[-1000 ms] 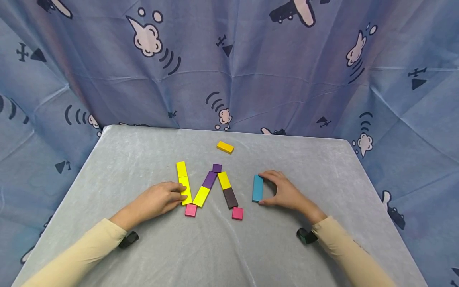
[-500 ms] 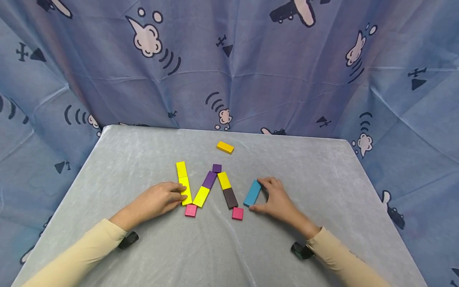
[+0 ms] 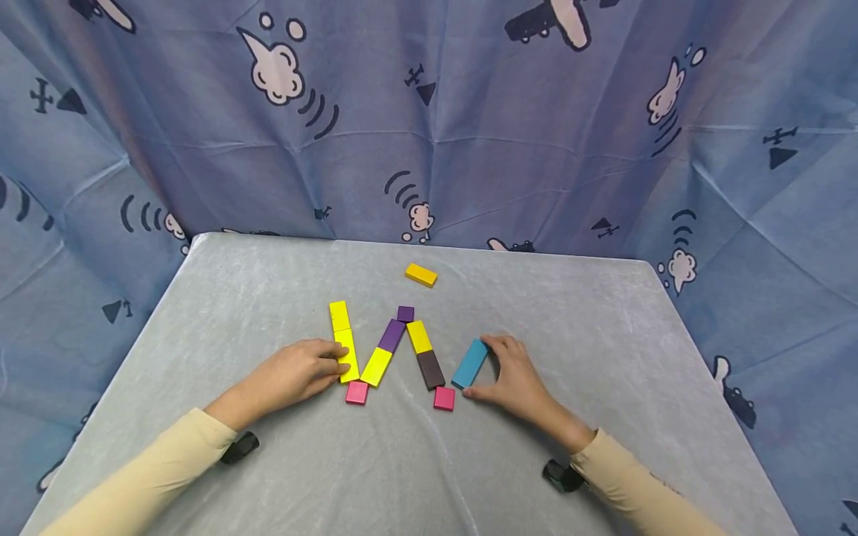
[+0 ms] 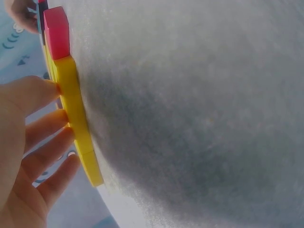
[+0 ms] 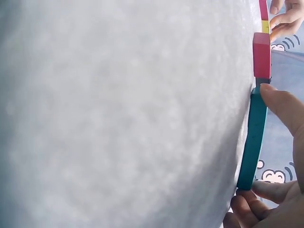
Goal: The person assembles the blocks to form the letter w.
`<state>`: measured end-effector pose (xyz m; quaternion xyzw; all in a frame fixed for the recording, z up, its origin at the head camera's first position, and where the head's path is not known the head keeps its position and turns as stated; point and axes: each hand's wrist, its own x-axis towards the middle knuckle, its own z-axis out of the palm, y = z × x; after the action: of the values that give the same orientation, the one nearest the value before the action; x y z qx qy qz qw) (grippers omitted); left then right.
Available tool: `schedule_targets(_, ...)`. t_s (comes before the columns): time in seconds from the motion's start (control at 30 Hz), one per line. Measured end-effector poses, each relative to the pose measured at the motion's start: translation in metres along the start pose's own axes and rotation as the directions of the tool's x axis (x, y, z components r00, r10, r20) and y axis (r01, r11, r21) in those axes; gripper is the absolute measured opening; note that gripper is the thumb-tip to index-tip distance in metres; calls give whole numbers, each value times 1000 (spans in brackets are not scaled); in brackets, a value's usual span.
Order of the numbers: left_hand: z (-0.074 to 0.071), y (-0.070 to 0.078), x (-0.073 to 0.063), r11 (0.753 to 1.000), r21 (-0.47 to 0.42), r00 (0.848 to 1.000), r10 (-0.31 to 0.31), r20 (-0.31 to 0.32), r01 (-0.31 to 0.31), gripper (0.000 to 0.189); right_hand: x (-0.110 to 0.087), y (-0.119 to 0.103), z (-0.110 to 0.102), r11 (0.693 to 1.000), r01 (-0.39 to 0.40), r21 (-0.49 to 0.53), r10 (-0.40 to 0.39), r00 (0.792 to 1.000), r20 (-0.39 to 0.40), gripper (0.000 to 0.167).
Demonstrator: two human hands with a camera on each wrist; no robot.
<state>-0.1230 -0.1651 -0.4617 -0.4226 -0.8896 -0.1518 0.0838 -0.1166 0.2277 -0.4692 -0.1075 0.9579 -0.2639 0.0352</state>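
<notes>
My left hand (image 3: pixel 295 372) rests its fingertips on the long yellow block (image 3: pixel 346 346) of the left column; the left wrist view shows the fingers spread along this block (image 4: pixel 75 104). A shorter yellow block (image 3: pixel 339 316) lies at the column's far end, a pink square block (image 3: pixel 357 393) at its near end. My right hand (image 3: pixel 519 376) holds a blue block (image 3: pixel 470 363) by its two ends between thumb and fingers. That block slants, its near end close to the second pink square block (image 3: pixel 444 399). In the right wrist view the blue block (image 5: pixel 252 140) sits low over the cloth.
Between the hands, a purple (image 3: pixel 392 336) and a yellow block (image 3: pixel 376 368) slant up to a small purple square (image 3: pixel 405 314). From there a yellow (image 3: pixel 419 337) and a dark brown block (image 3: pixel 430 370) slant down. An orange-yellow block (image 3: pixel 421 275) lies farther back, before the patterned curtain (image 3: pixel 429 119).
My right hand has moved left and slightly nearer, turning the blue block from upright to slanted and bringing it close to the right pink square. The left hand has stayed in place.
</notes>
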Motion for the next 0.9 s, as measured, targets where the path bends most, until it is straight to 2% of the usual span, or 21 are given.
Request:
schedule_targets(0.47,-1,0,1,1000,-4,1000,1,-4,-1,23,0,-3,2,999,39,-17,-40,999,-25,95)
schedule_targets(0.7,-3,1,1,1000,-9,1000,-2,12,2,23,-1,-4,2,999,39,-16,-39,999,-21,95)
schedule_targets(0.9,-2,1,1,1000,-9,1000,1,1,-1,23,-1,-5,2,999,37,-9,-37,999,-15,96)
